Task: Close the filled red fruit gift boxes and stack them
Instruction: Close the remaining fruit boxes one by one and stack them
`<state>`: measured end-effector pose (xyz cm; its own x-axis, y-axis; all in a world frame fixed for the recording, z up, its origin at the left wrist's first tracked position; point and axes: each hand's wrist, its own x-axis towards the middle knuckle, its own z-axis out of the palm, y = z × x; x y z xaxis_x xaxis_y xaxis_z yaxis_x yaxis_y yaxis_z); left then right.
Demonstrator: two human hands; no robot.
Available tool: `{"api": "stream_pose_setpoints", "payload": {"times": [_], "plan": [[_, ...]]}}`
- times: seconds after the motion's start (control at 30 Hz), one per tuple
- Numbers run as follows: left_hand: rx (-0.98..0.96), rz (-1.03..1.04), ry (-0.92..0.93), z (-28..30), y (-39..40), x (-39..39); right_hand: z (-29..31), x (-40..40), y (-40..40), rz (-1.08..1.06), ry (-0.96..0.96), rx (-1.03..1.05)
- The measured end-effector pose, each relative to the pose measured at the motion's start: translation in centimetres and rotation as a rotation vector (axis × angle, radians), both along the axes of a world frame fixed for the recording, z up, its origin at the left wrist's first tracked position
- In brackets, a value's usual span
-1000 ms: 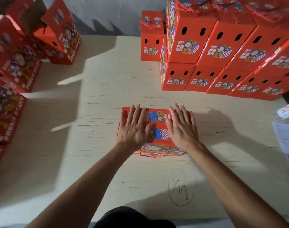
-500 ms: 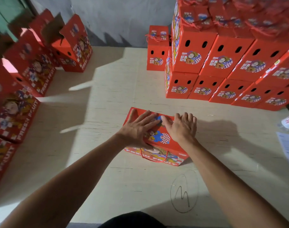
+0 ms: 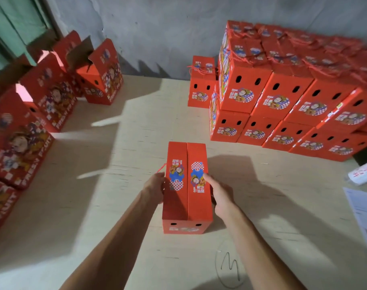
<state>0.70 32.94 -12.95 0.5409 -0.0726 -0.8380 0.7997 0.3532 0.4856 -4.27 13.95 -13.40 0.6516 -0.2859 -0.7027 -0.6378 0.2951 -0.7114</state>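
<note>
Pale plywood tabletop (image 3: pixel 136 130) fills most of the frame, grain running left-right, w/ hard-edged shadows lying across its left and centre. Bottom centre-right of it: a black marker scribble inside a drawn oval (image 3: pixel 230 266). Rough grey plastered wall (image 3: pixel 157 32) runs across the top of the frame, blotchy and unevenly lit. Upper left corner: a green panel (image 3: pixel 13 24), poss. a door or shutter, too blurred to tell which. Right edge of the frame: printed white paper sheets (image 3: pixel 364 214) lie on the tabletop; above them a white item w/ red characters (image 3: pixel 363 174), blurred. Light is dim and warm.
</note>
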Motion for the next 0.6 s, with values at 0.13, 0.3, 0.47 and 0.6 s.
{"api": "stream_pose_setpoints", "payload": {"times": [0.13,0.3,0.47,0.6], "plan": [[0.208,0.163,-0.331,4.6,-0.1,2.6,3.3,2.4,0.0,-0.043,-0.216,-0.244],[0.628,-0.520,-0.799,12.7,-1.3,5.6,9.4,6.0,4.6,0.397,-0.489,-0.108],[1.279,-0.750,-1.008,14.9,-0.6,6.8,8.7,6.0,8.5,0.688,-0.387,-0.187],[1.067,-0.618,-1.086,15.0,0.5,7.4,11.9,10.3,7.3,0.580,-0.395,-0.461]]}}
